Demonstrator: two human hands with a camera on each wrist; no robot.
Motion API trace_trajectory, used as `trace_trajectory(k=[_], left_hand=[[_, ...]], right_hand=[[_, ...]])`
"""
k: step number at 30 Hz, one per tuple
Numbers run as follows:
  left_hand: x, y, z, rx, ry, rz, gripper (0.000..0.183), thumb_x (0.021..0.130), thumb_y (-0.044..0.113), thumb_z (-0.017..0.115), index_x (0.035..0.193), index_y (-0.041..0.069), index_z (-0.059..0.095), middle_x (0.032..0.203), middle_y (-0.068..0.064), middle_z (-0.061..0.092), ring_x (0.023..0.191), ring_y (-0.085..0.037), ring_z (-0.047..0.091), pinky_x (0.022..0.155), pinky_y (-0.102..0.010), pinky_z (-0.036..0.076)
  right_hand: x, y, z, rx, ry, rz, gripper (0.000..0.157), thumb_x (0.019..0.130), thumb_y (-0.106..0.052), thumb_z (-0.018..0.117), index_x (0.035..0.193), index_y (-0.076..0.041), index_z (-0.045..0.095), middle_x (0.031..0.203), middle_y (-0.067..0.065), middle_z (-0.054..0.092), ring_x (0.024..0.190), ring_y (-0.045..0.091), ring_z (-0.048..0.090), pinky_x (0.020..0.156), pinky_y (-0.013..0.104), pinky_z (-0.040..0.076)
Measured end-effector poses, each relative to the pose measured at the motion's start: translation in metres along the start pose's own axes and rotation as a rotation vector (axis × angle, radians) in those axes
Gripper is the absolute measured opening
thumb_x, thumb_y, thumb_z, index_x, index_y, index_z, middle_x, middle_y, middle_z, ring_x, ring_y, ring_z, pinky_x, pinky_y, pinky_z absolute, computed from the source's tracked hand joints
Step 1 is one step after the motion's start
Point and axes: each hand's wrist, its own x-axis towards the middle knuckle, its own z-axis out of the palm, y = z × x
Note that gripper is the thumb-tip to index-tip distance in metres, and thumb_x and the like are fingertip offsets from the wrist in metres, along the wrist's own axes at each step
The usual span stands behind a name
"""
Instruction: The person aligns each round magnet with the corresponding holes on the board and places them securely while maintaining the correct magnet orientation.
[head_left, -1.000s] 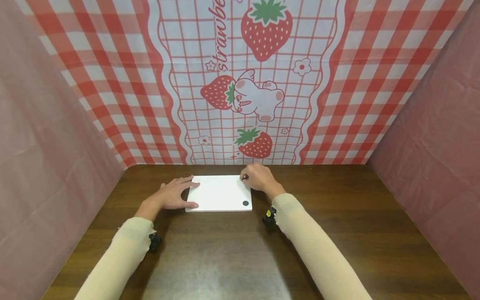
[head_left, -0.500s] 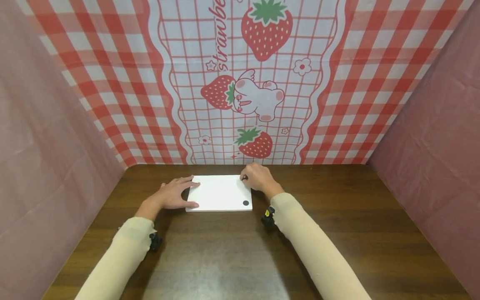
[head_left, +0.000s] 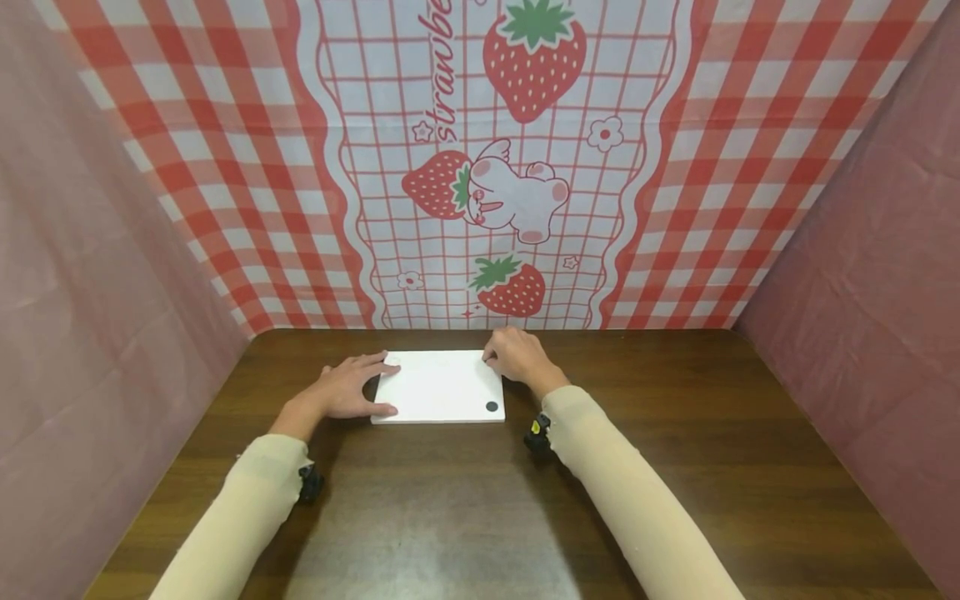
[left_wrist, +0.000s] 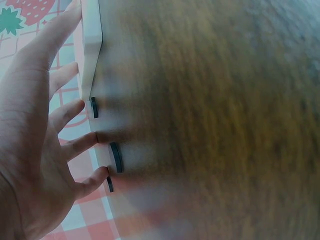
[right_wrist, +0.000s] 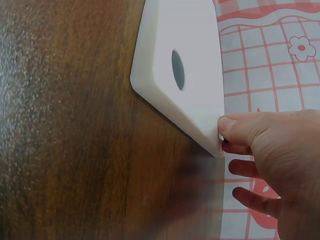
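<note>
A white rectangular board [head_left: 442, 385] lies flat near the table's back edge, with a round black disc [head_left: 492, 407] set at its near right corner. My left hand [head_left: 348, 387] rests spread at the board's left end, thumb and index fingertip on its surface. Past the other fingertips, in the left wrist view, lie thin black discs [left_wrist: 115, 157], which the hand hides from the head camera. At the far right corner my right hand [head_left: 517, 354] pinches a small black disc [right_wrist: 225, 140] between thumb and curled index finger; most of it is covered.
The brown wooden table [head_left: 442, 517] meets a strawberry-print checked cloth [head_left: 480, 250] right behind the board. Pink drapes close off the left side [head_left: 97, 333] and the right side [head_left: 862, 308]. Both wrists carry small black cameras [head_left: 537, 433].
The right fingers have shifted very slightly to the right at the corner, and the dark spot seen between them earlier is now covered. The left hand and the board have stayed put.
</note>
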Motion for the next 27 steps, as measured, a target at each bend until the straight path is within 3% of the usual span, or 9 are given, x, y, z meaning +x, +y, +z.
trace_trajectory(k=[27], left_hand=[[-0.0003, 0.0014, -0.0003, 0.002, 0.001, -0.009, 0.096, 0.095, 0.071, 0.079, 0.172, 0.024, 0.048, 0.188, -0.016, 0.03, 0.17, -0.057, 0.03, 0.122, -0.096, 0.021]], right_hand=[[-0.0014, 0.0008, 0.0004, 0.018, 0.021, -0.01, 0.017, 0.103, -0.016, 0.078, 0.114, -0.021, 0.091, 0.121, 0.001, 0.087, 0.105, 0.023, 0.079, 0.086, 0.045, 0.068]])
